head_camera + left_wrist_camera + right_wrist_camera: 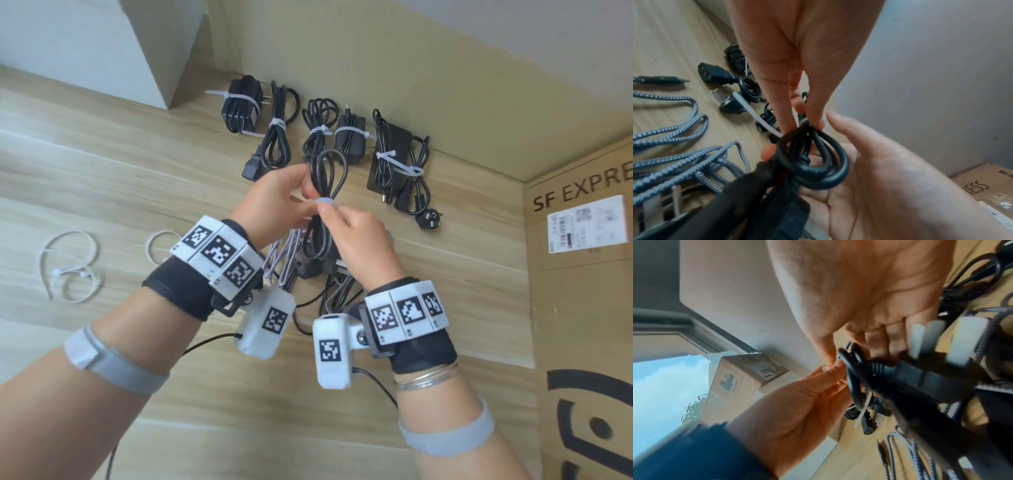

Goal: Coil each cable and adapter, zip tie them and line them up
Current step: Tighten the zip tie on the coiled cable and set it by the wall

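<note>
Above the wooden floor I hold a coiled black cable [329, 171] upright with both hands. A white zip tie [324, 201] circles its middle. My left hand [297, 192] pinches the bundle at the tie from the left; in the left wrist view its fingertips [818, 123] close on the cable [826, 170] while the tie's tail [760, 120] sticks out. My right hand [329, 216] grips the lower half, its thumb against the tie. In the right wrist view the cable's plug [920, 378] lies against the right hand's fingers [888, 337].
Several tied cables and adapters [349, 137] lie in a row along the wall. Loose grey braided cables [284, 253] and a black adapter sit under my hands. Spare zip ties [68, 270] lie at left. A cardboard box [582, 291] stands at right, a white cabinet [102, 44] back left.
</note>
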The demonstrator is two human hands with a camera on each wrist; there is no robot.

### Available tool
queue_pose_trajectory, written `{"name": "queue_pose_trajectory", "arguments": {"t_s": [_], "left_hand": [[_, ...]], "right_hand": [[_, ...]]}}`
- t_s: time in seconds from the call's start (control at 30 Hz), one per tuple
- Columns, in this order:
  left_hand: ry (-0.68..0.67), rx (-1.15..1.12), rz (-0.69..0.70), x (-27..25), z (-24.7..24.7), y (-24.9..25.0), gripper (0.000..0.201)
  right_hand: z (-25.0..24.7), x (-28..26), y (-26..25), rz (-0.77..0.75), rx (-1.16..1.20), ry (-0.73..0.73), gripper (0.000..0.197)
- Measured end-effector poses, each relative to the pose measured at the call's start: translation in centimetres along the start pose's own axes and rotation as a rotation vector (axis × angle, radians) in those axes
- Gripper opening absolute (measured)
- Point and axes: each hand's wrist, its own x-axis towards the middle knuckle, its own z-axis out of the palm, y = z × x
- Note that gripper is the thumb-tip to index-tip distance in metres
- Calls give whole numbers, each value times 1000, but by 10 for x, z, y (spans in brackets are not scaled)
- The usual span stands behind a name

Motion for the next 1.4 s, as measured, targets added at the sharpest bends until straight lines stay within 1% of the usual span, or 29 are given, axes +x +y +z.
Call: {"name": "queue_pose_trajectory", "arguments": {"t_s": [0.07,0.13,0.17,0.2,0.27,0.3,0.33,0.4,0.43,0.47,0.5,0.57,0.67,0.77,0.83,0.9,0.97,1.07,1.17,1.3,1.4], "left_hand": [[-43,49,17,0,0,-3,21],[-108,83,33,0,-2,-4,17],[-128,114,43,1,-3,-5,16],[-133,171,53,2,-4,-7,19],[-120,313,55,2,-6,-14,31],[-137,365,42,2,-7,-18,36],[-182,379,26,2,-8,-22,40],[-299,266,2,0,-6,-29,39],[-333,166,-11,-2,-4,-31,34],[-338,78,-13,-3,-2,-32,28],[-321,9,-1,-3,-1,-32,23],[-279,-73,35,-1,0,-32,20],[-263,-115,68,2,2,-30,20],[-225,-204,64,1,4,-29,22],[-213,-195,76,0,3,-29,21],[-237,-181,75,-2,3,-28,21],[-244,-131,93,-2,3,-30,20],[-227,-63,141,1,1,-34,18],[-170,84,165,1,-1,-32,17],[-105,275,221,-2,1,-28,19],[-83,374,257,0,2,-27,12]], "right_hand": [[1,0,4,26,35,-44,32],[2,3,11,48,52,-40,26],[2,4,15,60,69,-36,26],[2,5,19,71,85,-31,28],[3,6,24,87,131,-24,30],[3,6,26,105,168,-19,31],[3,6,27,121,207,-10,32],[6,9,31,137,267,8,30],[8,9,32,138,283,10,30],[9,10,33,140,295,14,32],[10,10,32,146,301,20,36],[10,10,32,142,299,28,35],[8,11,34,122,287,34,31],[9,10,34,108,286,34,27],[10,9,35,111,284,31,26],[13,10,38,110,251,54,27],[17,10,39,114,230,67,32],[20,6,42,114,239,85,31],[21,1,45,110,260,103,32],[20,-1,47,123,234,92,30],[20,-2,46,125,212,85,29]]}}
